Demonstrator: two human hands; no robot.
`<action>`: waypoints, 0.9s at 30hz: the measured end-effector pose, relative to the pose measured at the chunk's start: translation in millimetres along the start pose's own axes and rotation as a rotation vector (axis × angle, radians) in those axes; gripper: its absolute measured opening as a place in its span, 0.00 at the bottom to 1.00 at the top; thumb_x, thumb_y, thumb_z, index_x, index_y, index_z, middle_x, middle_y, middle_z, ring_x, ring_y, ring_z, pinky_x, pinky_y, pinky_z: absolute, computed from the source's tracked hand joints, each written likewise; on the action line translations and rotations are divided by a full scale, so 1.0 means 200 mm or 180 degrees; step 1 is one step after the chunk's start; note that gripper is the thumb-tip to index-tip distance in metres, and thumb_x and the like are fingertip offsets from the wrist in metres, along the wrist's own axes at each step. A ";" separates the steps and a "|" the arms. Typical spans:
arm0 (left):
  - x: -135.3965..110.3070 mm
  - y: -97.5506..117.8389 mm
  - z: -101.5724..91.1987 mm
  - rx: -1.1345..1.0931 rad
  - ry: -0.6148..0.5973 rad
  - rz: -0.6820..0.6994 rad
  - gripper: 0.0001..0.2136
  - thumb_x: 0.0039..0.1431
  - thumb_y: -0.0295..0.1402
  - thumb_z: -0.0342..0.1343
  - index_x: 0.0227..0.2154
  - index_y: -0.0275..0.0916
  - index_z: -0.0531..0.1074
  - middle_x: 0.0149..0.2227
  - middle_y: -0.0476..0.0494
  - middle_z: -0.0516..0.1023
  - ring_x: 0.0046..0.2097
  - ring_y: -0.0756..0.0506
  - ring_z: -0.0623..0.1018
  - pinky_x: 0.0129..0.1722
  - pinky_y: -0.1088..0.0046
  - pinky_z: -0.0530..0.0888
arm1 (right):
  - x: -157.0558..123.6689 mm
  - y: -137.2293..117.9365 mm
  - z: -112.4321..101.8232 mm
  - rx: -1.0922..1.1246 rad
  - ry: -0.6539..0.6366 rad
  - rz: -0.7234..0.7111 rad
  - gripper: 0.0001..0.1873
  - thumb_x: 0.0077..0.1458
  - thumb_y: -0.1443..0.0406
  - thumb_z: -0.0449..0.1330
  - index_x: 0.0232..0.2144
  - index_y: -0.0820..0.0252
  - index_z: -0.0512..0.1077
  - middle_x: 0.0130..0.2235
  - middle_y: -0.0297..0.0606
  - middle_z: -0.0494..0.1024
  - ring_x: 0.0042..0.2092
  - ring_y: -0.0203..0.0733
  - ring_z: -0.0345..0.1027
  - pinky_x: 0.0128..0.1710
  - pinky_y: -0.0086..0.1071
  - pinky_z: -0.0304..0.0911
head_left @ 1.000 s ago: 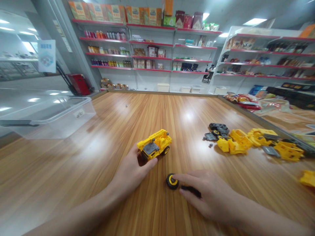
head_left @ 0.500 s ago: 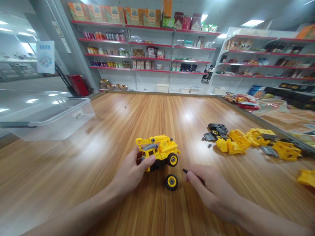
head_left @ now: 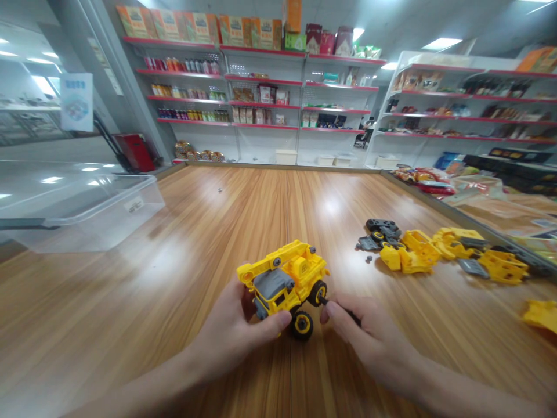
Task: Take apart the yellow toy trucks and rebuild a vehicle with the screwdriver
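Observation:
In my left hand (head_left: 255,328) is a yellow toy crane truck (head_left: 285,276) with a grey windscreen, gripped by its front end, thumb on the near side. My right hand (head_left: 363,325) pinches a slim black screwdriver (head_left: 323,300); most of its handle is hidden by the fingers. The screwdriver's tip meets the hub of the rear wheel (head_left: 318,292), a black tyre with a yellow rim. A second wheel (head_left: 301,325) shows just below the truck near my left thumb; whether it touches the truck I cannot tell.
To the right on the wooden table (head_left: 195,232) lie yellow toy parts (head_left: 413,252), dark grey parts (head_left: 380,232) and small screws (head_left: 369,259). Another yellow piece (head_left: 542,316) is near the right edge. A clear plastic bin (head_left: 100,215) stands at left. Stocked shelves (head_left: 261,78) rise behind.
My left hand has tilted the truck and moved it right, nearer my right hand. The screwdriver's tip, apart from the truck before, is now at the rear wheel's hub.

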State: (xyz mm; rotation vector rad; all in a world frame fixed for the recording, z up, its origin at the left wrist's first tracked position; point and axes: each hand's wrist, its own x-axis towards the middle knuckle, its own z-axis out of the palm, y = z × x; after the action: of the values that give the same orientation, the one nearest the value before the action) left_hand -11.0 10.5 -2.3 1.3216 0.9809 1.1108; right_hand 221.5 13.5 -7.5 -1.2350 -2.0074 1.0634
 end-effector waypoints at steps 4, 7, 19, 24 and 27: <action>-0.01 0.00 0.00 0.0125 -0.0059 0.0115 0.20 0.52 0.34 0.65 0.47 0.38 0.69 0.48 0.39 0.78 0.48 0.42 0.78 0.48 0.68 0.76 | 0.01 0.01 0.01 0.0856 -0.0070 0.0309 0.23 0.66 0.51 0.46 0.30 0.61 0.69 0.19 0.27 0.56 0.22 0.32 0.50 0.21 0.28 0.44; -0.02 -0.03 -0.01 0.0273 -0.0131 0.0138 0.19 0.52 0.33 0.65 0.47 0.38 0.70 0.48 0.40 0.78 0.47 0.42 0.79 0.47 0.69 0.76 | 0.02 0.01 0.01 0.1115 -0.0103 0.0333 0.23 0.64 0.50 0.48 0.29 0.63 0.68 0.17 0.25 0.55 0.20 0.31 0.48 0.20 0.28 0.42; -0.03 -0.07 -0.01 0.0255 -0.0254 0.0202 0.22 0.52 0.30 0.65 0.50 0.43 0.67 0.49 0.42 0.75 0.51 0.41 0.77 0.51 0.65 0.75 | 0.01 0.00 0.00 0.0929 -0.0087 0.0275 0.22 0.65 0.54 0.49 0.29 0.63 0.70 0.19 0.27 0.58 0.21 0.31 0.50 0.21 0.28 0.45; -0.03 -0.09 -0.01 0.0288 -0.0160 0.0266 0.24 0.51 0.29 0.66 0.51 0.44 0.66 0.49 0.43 0.75 0.50 0.41 0.77 0.50 0.66 0.76 | 0.01 0.01 0.00 0.0857 -0.0021 0.0283 0.21 0.65 0.54 0.49 0.28 0.62 0.69 0.18 0.27 0.59 0.22 0.32 0.52 0.21 0.28 0.47; -0.04 -0.08 0.00 0.0346 -0.0068 0.0233 0.21 0.51 0.30 0.66 0.48 0.43 0.68 0.48 0.44 0.76 0.48 0.42 0.78 0.49 0.67 0.77 | 0.02 0.01 -0.01 0.0779 0.0020 0.0259 0.21 0.66 0.55 0.48 0.27 0.62 0.69 0.19 0.28 0.60 0.22 0.33 0.53 0.22 0.28 0.48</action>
State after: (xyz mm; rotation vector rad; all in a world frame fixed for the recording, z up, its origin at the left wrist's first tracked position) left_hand -11.2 3.3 -19.0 1.4643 0.9957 1.1091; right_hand 221.7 18.0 -8.5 -1.1952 -1.7728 1.2993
